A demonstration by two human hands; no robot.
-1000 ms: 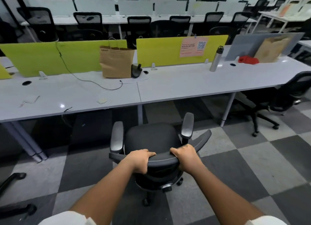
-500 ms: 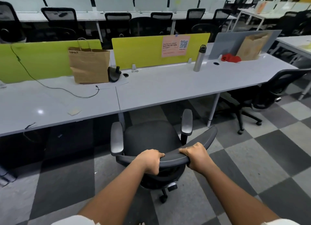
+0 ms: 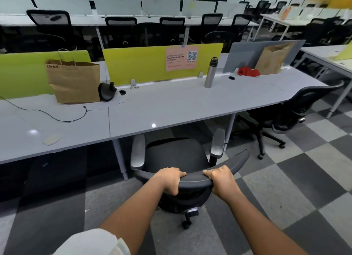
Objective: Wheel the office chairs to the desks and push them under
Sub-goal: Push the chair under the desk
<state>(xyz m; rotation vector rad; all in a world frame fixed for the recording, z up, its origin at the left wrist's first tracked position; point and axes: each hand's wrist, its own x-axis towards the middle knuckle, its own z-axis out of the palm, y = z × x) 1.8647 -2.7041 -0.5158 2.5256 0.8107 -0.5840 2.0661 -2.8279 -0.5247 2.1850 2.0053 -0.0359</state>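
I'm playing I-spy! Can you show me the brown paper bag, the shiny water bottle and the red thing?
brown paper bag [image 3: 75,83], head view, front face.
water bottle [image 3: 210,74], head view, steel body.
red thing [image 3: 247,72], head view, its middle.

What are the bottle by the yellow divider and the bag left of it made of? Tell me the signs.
Tall grey bottle with black cap: seems brushed stainless steel, going by its dull silvery sheen. Brown printed carrier bag: looks like matte kraft paper, with sharp creases and thin handles.
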